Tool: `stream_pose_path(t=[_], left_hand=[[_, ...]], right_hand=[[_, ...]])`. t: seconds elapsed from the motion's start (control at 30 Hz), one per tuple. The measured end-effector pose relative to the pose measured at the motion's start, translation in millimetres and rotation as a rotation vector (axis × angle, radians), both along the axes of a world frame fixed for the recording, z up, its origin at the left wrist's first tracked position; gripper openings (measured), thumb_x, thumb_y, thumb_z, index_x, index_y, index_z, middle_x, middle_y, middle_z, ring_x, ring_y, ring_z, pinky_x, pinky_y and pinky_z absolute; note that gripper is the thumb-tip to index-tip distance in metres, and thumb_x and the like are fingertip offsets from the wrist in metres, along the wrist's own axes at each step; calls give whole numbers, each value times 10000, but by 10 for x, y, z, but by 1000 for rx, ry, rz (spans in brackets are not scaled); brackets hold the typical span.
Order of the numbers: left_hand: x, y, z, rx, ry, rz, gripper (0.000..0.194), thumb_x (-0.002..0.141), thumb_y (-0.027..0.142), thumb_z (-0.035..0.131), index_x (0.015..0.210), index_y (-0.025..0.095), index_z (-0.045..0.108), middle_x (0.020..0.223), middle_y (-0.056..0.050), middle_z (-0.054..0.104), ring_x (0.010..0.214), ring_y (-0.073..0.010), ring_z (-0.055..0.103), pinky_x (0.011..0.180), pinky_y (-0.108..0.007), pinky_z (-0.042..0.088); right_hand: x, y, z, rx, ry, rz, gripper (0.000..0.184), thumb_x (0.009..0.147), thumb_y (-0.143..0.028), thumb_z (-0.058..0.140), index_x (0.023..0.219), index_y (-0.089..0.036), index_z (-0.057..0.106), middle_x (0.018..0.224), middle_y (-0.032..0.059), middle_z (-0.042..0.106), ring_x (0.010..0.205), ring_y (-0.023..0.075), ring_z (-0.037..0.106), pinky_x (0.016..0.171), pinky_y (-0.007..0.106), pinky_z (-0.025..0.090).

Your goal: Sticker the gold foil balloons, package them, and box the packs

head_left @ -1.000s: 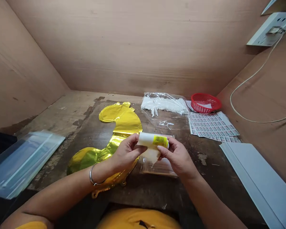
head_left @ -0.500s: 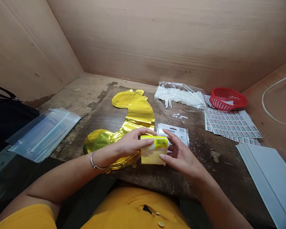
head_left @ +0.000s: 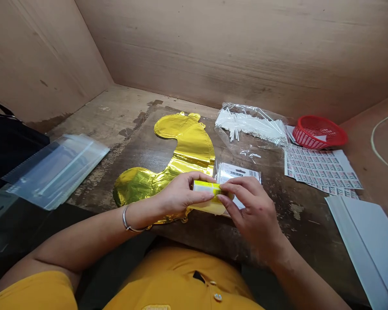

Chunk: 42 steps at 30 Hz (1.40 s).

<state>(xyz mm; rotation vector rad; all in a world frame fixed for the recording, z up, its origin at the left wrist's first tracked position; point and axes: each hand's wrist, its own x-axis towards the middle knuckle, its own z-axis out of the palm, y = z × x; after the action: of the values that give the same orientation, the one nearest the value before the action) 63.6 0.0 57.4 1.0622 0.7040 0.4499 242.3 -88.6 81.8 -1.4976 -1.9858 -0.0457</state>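
A small roll of yellow barcode labels (head_left: 203, 187) is held between my hands over the table's near part. My left hand (head_left: 180, 193) grips the roll from the left, with the thumb along its front. My right hand (head_left: 255, 208) pinches the label edge at the roll's right end between thumb and index finger. A pale yellow backing strip (head_left: 210, 207) hangs below the roll. Partly under my left forearm lies a flat gold foil balloon (head_left: 194, 146), curved in shape. Behind my right hand is a stack of clear packets with printed cards (head_left: 234, 171), partly hidden.
An open clear bag of white sticks (head_left: 252, 125) lies at the back. To its right are a red plastic basket (head_left: 321, 129) and printed sticker sheets (head_left: 323, 168). White sheets (head_left: 368, 232) lie at right, clear plastic sleeves (head_left: 61, 168) at left. Wooden panels (head_left: 229, 51) enclose the table.
The roll has turned and its hanging strip now looks shorter. My right hand has gone from open fingers around the roll to a pinch at its right end. The view has shifted slightly.
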Motion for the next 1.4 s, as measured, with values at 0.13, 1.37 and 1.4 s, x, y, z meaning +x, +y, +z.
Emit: stream_pose_path(t=[0.13, 1.37, 1.4], left_hand=[[2, 1, -17, 36, -1, 25, 425, 670, 304, 819, 1037, 146, 674, 833, -20, 676, 671, -106, 603, 642, -228, 463], [-6, -80, -67, 127, -53, 2, 377, 739, 299, 780, 1080, 188, 663, 923, -32, 703, 775, -139, 639, 711, -249, 503], [-7, -82, -63, 109, -55, 6, 388, 732, 301, 786, 1083, 189, 661, 918, -33, 702, 770, -139, 640, 708, -251, 502]], right_hand=[[-51, -19, 3, 76, -89, -12, 78, 876, -164, 612, 947, -186, 638, 916, 75, 656, 886, 218, 571, 822, 392, 490], [-30, 2, -43, 11, 21, -4, 227, 878, -212, 610, 1098, -184, 560, 1007, 96, 632, 950, 238, 575, 831, 399, 499], [-9, -4, -43, 15, 10, -18, 306, 875, -236, 626, 1166, -179, 552, 1047, 107, 634, 978, 246, 578, 849, 408, 499]])
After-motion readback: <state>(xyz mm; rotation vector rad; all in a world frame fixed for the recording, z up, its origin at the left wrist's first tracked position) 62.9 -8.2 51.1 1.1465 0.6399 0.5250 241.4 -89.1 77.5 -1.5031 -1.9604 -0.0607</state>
